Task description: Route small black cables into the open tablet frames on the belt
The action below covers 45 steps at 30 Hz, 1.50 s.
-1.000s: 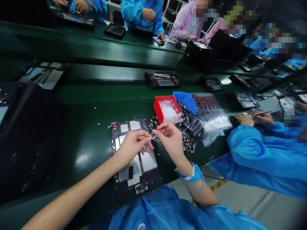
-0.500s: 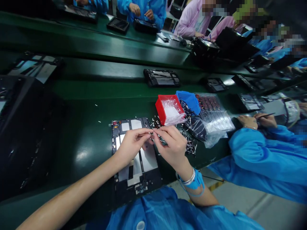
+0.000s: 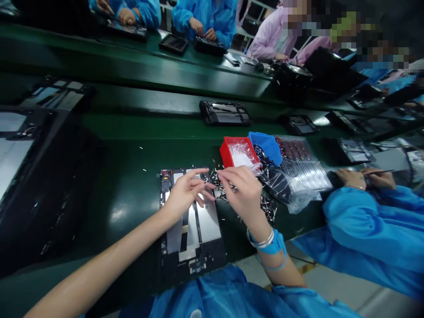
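Hands out over the green worktop [image 3: 115, 154]: left hand [image 3: 187, 192] open, fingers spread above the tablet frame [image 3: 207, 223]; right hand [image 3: 243, 187] curled, any grip too small to tell, and plenty of small pins [image 3: 267, 206] lie loose beside it!

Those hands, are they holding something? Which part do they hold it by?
The left hand holds nothing. The right hand pinches a tiny metal piece; it is too small to tell which part.
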Available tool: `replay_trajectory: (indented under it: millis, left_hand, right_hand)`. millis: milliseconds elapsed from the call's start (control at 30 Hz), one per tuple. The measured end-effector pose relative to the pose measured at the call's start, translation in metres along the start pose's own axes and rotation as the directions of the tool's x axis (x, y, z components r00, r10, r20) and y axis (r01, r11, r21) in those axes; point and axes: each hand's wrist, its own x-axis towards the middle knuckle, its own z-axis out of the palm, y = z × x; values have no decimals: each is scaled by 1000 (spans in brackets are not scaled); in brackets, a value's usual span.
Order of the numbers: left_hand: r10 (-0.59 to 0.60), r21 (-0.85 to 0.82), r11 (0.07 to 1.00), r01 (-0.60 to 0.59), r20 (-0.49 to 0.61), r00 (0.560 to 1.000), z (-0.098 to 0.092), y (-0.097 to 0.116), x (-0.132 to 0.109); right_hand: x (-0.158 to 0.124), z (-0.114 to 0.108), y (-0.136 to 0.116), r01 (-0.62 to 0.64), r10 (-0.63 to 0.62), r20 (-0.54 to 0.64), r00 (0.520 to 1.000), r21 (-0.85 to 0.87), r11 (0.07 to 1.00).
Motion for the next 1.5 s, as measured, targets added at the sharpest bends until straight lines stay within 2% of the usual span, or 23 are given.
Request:
replay_trajectory:
  millis: [67,133,267,333,433,500,567,633,667,733,833,900,1000,1067,1100,1133,1167,1233,1333,1400,1500]
  left_hand:
    - [42,18,999,-43,26,999,1,0,-2]
    - [94,79,992,-96,36,995,2,1,-5]
    - [172,282,940,-193,98,980,2,4,-8]
    - [177,331,919,-212,133,975,1,4,-8]
    - [141,258,952,-167,117,983,-1,4,-7]
    - [117,154,980,-130,89,989,-2,4,-5]
    - [112,74,990,-116,63,992,-3,5,-4]
    - [113,36,993,-115,46,992,-4,6,-2]
    - [111,25,993,-112,46,993,-4,6,-2]
    - [105,4,994,-105,61,993,-3,6,-2]
    - [91,-11,996,-90,97,991,-1,5,-4]
    - [61,18,998,-63,126,990,-1,7,-7]
    - [38,170,984,-53,93,995,-6,17,1]
    - [131,348,931,-107,-45,990,-14,30,24]
    - [208,447,886,-127,-138,968,-20,37,42]
    - [287,543,831,-120,-233,929,-26,44,63]
    - [334,624,780,-50,-347,876,-33,51,87]
    - [346,659,751,48,-454,821,-44,64,139]
    - [302,667,719,194,-552,777,-54,79,206]
    - [282,664,691,286,-612,739,-54,85,236]
    - [279,650,658,380,-679,679,-52,91,260]
  right_hand:
    - [-4,1,-20,43,-46,52,998,58,997]
    - [-6,2,-29,37,-43,86,995,76,996]
    - [-7,2,-31,12,-22,98,995,105,994]
    - [-5,1,-29,21,-33,109,993,106,994]
    - [2,-1,-11,-1,-2,61,998,47,999]
    - [7,-4,13,-76,74,-35,997,-84,994]
    - [10,-7,39,-181,160,-102,982,-257,949]
    - [9,-10,53,-197,191,-56,980,-391,899]
    - [8,-10,53,-180,181,-36,983,-399,899]
    - [4,-10,39,-99,103,-3,995,-288,952]
    - [-3,-3,7,60,-60,82,995,-3,998]
    - [-5,3,-7,118,-122,49,991,84,990]
    - [-6,8,-8,80,-75,-45,996,129,988]
    - [-8,8,-1,14,0,-91,996,152,988]
    - [-10,7,2,-14,32,-110,993,161,987]
    - [-11,7,5,-34,56,-126,991,168,985]
    - [-13,6,7,-47,72,-137,988,174,984]
    - [-17,6,9,-59,87,-148,985,184,981]
    - [-20,7,8,-36,64,-151,986,181,983]
    - [-22,8,6,-16,39,-146,989,158,987]
    - [-23,9,3,3,14,-124,992,133,991]
